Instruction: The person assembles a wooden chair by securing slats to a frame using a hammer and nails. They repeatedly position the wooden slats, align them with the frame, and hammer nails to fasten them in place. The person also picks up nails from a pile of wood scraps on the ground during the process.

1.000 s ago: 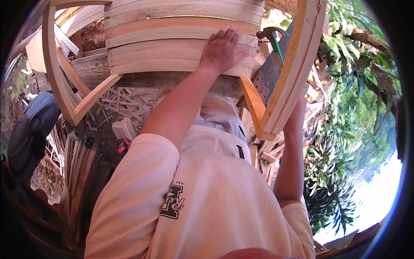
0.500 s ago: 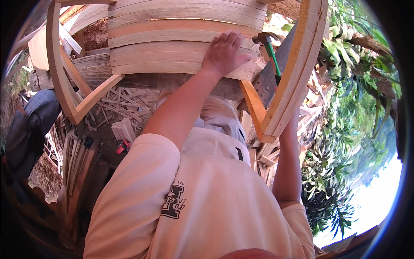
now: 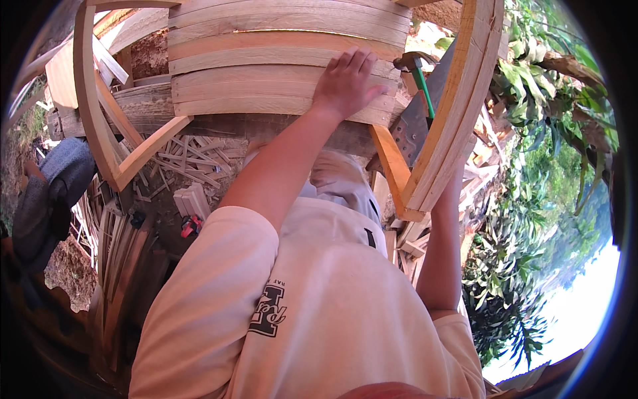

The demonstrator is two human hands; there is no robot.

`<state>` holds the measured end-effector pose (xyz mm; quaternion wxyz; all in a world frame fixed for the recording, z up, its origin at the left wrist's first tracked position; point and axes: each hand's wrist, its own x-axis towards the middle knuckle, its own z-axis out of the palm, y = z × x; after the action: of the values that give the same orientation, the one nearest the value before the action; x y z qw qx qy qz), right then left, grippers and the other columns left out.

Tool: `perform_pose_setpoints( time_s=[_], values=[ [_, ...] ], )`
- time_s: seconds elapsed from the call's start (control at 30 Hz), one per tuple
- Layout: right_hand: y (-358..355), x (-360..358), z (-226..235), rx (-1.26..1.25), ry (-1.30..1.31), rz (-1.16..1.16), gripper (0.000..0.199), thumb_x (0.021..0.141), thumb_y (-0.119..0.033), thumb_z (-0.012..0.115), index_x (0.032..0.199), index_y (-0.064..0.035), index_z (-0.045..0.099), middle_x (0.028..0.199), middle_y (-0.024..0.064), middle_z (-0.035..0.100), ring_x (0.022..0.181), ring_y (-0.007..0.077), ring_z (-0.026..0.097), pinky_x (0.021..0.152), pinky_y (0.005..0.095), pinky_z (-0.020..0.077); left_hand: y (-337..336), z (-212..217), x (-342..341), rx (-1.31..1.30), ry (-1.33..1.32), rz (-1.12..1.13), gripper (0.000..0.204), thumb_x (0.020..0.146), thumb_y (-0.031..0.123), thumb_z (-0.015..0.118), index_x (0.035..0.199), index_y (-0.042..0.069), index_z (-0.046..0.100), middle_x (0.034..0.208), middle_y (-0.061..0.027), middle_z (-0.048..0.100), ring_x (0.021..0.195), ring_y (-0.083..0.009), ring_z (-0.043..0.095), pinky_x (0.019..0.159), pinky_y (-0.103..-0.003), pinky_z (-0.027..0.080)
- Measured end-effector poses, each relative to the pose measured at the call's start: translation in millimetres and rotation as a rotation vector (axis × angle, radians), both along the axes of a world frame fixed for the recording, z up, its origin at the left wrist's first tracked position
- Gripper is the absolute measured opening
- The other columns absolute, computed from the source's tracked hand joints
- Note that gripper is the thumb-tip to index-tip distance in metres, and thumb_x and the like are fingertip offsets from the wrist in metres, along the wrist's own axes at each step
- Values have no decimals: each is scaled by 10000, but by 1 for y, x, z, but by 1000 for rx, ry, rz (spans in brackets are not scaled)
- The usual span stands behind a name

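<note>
My left hand (image 3: 347, 83) lies flat across the pale wooden slats (image 3: 246, 93) near their right end, fingers stretched out and slightly apart, thumb pointing right. These slats sit side by side in a wooden frame, which looks like a chair or bench. Just right of that hand is a hammer (image 3: 421, 83) with a green handle and dark claw head. Its handle runs behind the thick right-hand frame piece (image 3: 455, 113), toward where my right forearm (image 3: 446, 246) reaches up. That frame piece hides my right hand; the hammer's movement and line suggest its grip.
A left frame piece (image 3: 96, 100) with an angled brace (image 3: 153, 149) stands opposite. Wood offcuts (image 3: 193, 156) litter the ground, near a red-and-black object (image 3: 191, 226). A handsaw-like grey metal plate (image 3: 413, 130) lies behind the right brace (image 3: 392, 163). Grey cloth (image 3: 60, 193) hangs left; leafy plants (image 3: 531, 219) grow right.
The hammer has shifted slightly right and tilted a little. My left hand stays on the slats in nearly the same place.
</note>
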<state>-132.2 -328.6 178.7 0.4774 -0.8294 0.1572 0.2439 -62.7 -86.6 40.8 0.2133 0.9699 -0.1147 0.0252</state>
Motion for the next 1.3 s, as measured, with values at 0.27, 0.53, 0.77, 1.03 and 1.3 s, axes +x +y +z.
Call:
perform_pose_setpoints(
  time_s=[0.27,0.53,0.77,1.03,1.3],
  values=[
    [19,12,13,-127,-151,23,311,910,-129,674,1177,24,626,861,171,715,810,296,729,710,396,544,2,-1,6,12,-13,-20,677,872,601,699,1310,110,542,1331,-46,516,1300,-248,475,1073,-418,412],
    [12,18,18,-194,-113,108,327,892,-95,682,1202,2,642,935,196,731,880,348,735,741,402,546,1,4,6,5,-10,5,678,858,588,722,1300,106,544,1316,-48,531,1284,-246,489,1059,-418,420],
    [15,16,11,-147,-179,74,268,875,-101,691,1121,-1,656,914,204,719,824,398,712,713,413,547,0,1,7,-15,-3,-2,679,851,586,730,1296,107,545,1294,-44,548,1263,-250,505,1046,-421,429],
    [10,20,8,-39,-79,1,252,913,-67,661,1151,14,637,843,134,718,783,276,726,685,371,544,2,4,5,2,32,4,676,858,600,713,1292,110,544,1301,-43,542,1251,-258,515,1047,-414,427],
    [4,4,-9,30,-155,-107,209,902,-71,679,1087,25,656,840,138,711,780,262,722,675,369,547,1,3,1,-27,-14,-7,683,861,594,712,1308,109,537,1310,-47,536,1275,-248,496,1060,-408,417]
  ],
)
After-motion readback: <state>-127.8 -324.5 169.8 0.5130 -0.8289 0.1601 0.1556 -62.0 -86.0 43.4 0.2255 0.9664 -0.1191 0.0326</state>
